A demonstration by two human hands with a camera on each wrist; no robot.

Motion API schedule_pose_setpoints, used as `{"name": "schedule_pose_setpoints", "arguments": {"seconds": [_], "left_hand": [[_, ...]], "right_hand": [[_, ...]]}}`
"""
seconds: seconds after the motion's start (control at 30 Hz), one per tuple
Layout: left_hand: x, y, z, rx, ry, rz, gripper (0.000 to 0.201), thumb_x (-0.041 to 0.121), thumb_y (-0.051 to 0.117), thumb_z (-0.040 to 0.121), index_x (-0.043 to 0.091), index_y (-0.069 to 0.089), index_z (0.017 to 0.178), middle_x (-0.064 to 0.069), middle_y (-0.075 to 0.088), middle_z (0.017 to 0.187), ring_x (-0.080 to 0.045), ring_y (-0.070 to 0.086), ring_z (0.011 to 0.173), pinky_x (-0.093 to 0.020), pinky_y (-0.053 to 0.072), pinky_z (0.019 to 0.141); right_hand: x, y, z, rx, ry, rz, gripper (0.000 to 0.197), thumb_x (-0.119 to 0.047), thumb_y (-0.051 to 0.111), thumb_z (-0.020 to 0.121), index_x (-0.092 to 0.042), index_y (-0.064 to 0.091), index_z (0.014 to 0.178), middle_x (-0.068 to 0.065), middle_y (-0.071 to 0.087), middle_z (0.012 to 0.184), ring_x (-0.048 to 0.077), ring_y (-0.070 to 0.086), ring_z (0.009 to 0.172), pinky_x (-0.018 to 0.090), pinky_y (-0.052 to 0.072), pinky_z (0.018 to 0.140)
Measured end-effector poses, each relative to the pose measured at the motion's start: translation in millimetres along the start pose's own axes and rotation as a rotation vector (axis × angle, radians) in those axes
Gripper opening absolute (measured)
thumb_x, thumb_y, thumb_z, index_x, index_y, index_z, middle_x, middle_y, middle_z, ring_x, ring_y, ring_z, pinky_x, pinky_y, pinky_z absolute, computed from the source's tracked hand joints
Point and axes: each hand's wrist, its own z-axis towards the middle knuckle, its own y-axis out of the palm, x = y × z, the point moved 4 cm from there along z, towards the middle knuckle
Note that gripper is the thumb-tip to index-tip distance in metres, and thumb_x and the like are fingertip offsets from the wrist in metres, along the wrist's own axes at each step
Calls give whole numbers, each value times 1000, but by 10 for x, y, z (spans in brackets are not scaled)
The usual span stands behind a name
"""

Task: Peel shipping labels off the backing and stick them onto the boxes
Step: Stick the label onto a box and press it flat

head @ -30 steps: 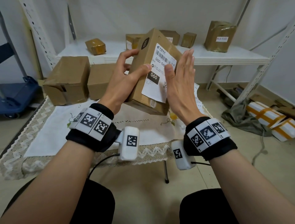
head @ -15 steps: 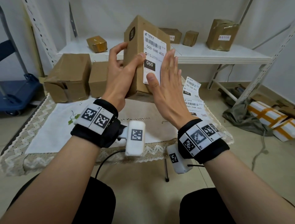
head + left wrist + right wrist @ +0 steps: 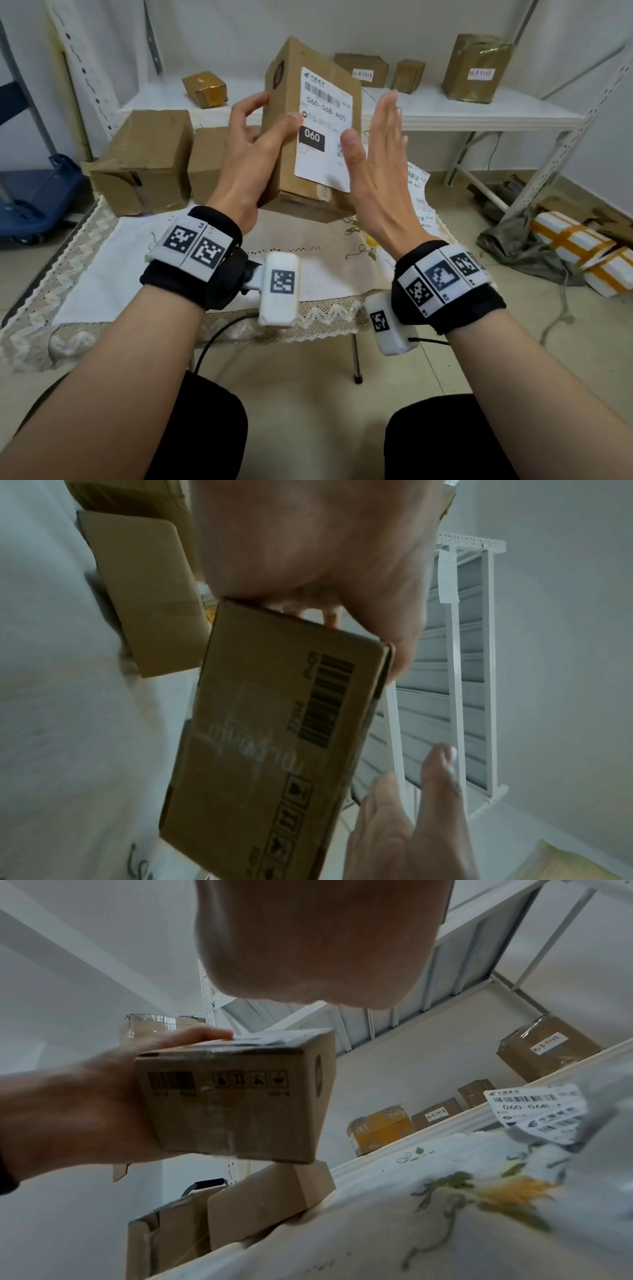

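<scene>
Cardboard box (image 3: 291,113) sits raised above the table (image 3: 85,274), tilted, gripped by the left hand (image 3: 253,150): its thumb lies across the front face at the edge of the shipping label (image 3: 323,126), and its fingers curl round the far side. The label, printed "060-06B-A05" with a black "060" block, is stuck flat on the face turned toward the person. The right hand (image 3: 380,171) is released, fingers straight and together, palm turned toward the box's right side and just beside it; half a second ago that palm lay flat against the label, and now it stands off the face, clear of the paper. The box has also dropped slightly lower and tipped rightward since then. A strip of further labels (image 3: 416,178) lies at the table's right edge behind the right hand. Two plain cardboard boxes (image 3: 144,161) stand at the table's far left, and taped parcels (image 3: 476,68) rest on the white shelf (image 3: 479,113) behind.
</scene>
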Motion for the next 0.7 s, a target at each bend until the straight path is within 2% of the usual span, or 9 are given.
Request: {"name": "schedule_pose_setpoints", "arguments": {"seconds": [0.1,0.2,0.3,0.47,0.53,0.6,0.67,0.7], "left_hand": [[-12,91,-26,-63,9,40,54,35,74,91,36,48,139,-4,69,118,-15,76,92,-27,58,67],[-21,135,-34,-77,13,29,53,33,74,91,34,50,138,-5,68,118,-16,76,92,-28,59,68],[-19,93,-21,-31,-4,-18,54,31,74,91,32,49,138,-5,72,114,-16,77,91,-30,60,70],[5,-38,9,42,-1,-54,50,31,72,93,33,48,137,0,78,109,-15,77,92,-33,62,73],[11,-57,14,48,10,-52,51,31,71,94,32,47,138,1,78,109,-16,77,93,-37,63,76],[24,-58,22,27,9,-57,49,30,68,96,30,46,139,4,80,102,-15,77,91,-33,62,72],[32,-57,37,-6,4,-56,45,30,64,99,28,45,141,9,80,97,-11,77,90,-28,59,70],[39,-51,38,-27,5,-54,45,30,63,100,28,46,141,11,80,98,-11,76,92,-28,59,72]], "right_hand": [[-24,-7,16,22,-25,-21,94,-69,13,94,-11,-16,162,5,-23,170,16,-20,157,36,-17,126],[-35,77,-17,0,-43,-81,91,-71,14,99,-12,-16,162,5,-24,170,17,-22,157,36,-18,125],[-21,163,-59,-41,-56,-127,88,-66,16,99,-14,-17,162,4,-24,170,16,-23,156,38,-18,126],[3,235,-90,-130,-57,-150,89,-69,14,98,-17,-18,162,1,-26,169,14,-25,155,43,-15,127],[29,220,-93,-138,-7,-109,86,-67,17,100,-18,-18,162,0,-25,170,14,-25,155,42,-15,127],[84,176,-69,-108,86,-1,83,-65,19,102,-20,-17,162,0,-21,171,14,-21,157,42,-13,128],[121,104,-28,-71,178,138,82,-67,19,102,-24,-15,163,-1,-11,173,15,-9,159,46,-4,129],[118,62,-11,-68,218,211,80,-68,19,102,-27,-14,163,-3,-1,173,16,1,159,44,3,129]]}}
